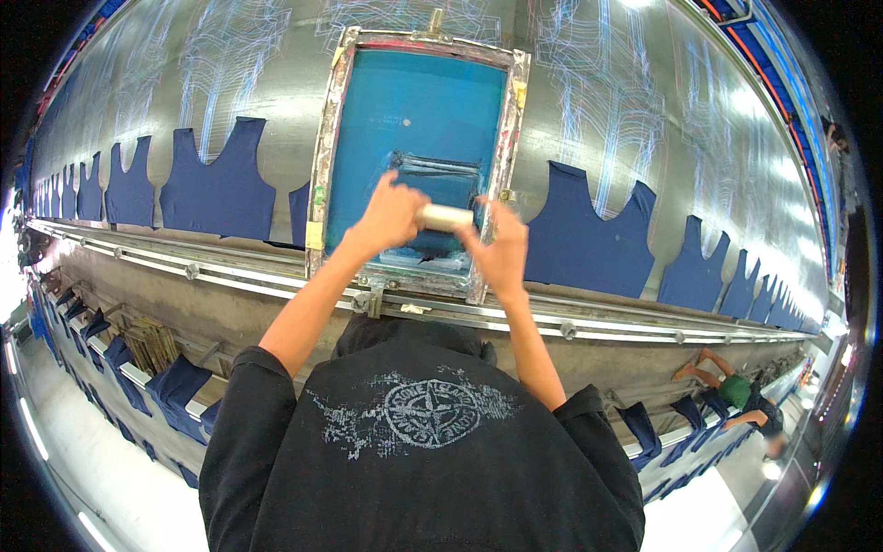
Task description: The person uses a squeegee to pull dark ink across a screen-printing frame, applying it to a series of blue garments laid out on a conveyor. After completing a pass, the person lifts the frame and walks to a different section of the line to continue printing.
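**Pale bar held crosswise over a blue screen**

A short, cream-coloured, bar-shaped hand tool (446, 217) sits over the nearer half of a blue mesh panel (414, 97), inside a worn, paint-stained rectangular frame (324, 156). The person's left hand (394, 213) has hold of the bar's left end, forefinger stretched out ahead; the right hand (501, 244) has the right end between thumb and fingers. How tightly either one presses cannot be told, as the gripping surfaces are partly hidden.

The bar looks light and stiff, probably wood or plastic, and unlikely to break. Dark, wet-looking smears (440, 171) on the mesh suggest that its underside could be slippery, so the dry upper part near both ends seems the best place to hold, giving even pressure. The mesh itself is likely taut and easier to damage than the bar.

The bar's long axis runs left to right, across the frame's longer sides, its right end slightly nearer the person. Its lower edge is hidden, so which way that faces cannot be told. Navy cloth pieces, cut like vests (593, 237), lie either side of the frame on a grey table (303, 115).
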